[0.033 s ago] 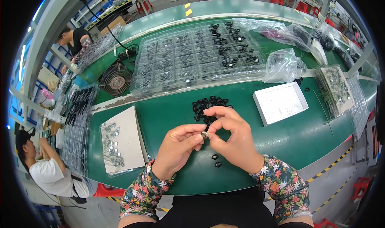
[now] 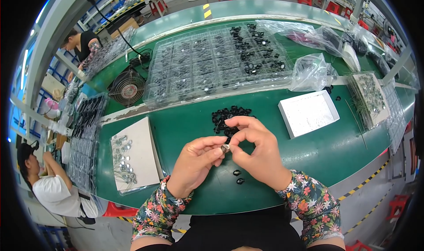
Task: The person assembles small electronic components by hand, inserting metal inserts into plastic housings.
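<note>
Over the green table, my left hand pinches a small round, shiny part between thumb and forefinger. My right hand meets it from the right, thumb and forefinger closed at the part's edge. A tiny pale piece shows at those fingertips, too small to name. Just beyond my hands lies a pile of small black round parts, partly covered by my right fingers. Two loose black parts rest on the table below my right hand.
Cardboard with clear-topped wire pieces lies left; a white box stands right. Beyond are a divided clear tray, a black fan and plastic bags. Another stack of wire pieces sits far right. A co-worker sits left.
</note>
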A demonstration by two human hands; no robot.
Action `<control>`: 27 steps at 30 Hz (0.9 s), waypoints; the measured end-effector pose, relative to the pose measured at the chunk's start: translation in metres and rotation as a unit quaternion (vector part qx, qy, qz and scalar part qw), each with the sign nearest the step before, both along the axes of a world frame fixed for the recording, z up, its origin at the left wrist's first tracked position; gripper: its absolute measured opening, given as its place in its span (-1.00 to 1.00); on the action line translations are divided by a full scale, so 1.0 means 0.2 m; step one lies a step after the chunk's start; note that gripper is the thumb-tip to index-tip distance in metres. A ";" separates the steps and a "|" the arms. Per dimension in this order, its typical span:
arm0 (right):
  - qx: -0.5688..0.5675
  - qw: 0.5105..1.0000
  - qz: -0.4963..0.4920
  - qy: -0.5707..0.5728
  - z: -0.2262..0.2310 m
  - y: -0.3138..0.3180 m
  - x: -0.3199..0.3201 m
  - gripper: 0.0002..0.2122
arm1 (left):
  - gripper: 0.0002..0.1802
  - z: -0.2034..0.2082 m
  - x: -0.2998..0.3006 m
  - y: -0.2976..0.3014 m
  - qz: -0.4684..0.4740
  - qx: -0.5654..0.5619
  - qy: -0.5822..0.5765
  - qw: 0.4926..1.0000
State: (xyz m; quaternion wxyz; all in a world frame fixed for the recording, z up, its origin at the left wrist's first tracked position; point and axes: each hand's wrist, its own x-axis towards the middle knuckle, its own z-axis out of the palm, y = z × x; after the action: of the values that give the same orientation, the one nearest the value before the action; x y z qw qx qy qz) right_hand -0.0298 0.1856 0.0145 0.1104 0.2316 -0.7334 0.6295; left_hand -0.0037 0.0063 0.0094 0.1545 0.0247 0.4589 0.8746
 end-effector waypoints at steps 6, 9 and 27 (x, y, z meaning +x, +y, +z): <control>-0.032 0.997 -0.066 0.005 0.06 0.22 -0.14 -0.94 | -0.81 -0.01 -0.01 -0.06 -0.009 -0.002 0.004 1.000; 0.223 0.945 -0.211 0.109 0.09 0.45 -0.23 -0.95 | -0.85 -0.01 -0.02 -0.09 -0.009 -0.009 -0.036 0.999; 0.253 0.929 -0.057 0.265 0.08 0.04 0.01 -0.70 | -0.81 -0.01 0.00 -0.03 0.000 -0.032 -0.070 0.997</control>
State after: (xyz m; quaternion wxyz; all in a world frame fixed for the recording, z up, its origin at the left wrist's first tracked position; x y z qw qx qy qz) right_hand -0.0269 0.1926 0.0309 0.2737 0.3683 -0.8244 0.3314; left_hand -0.0045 0.0001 0.0074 0.1873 -0.0415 0.4747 0.8590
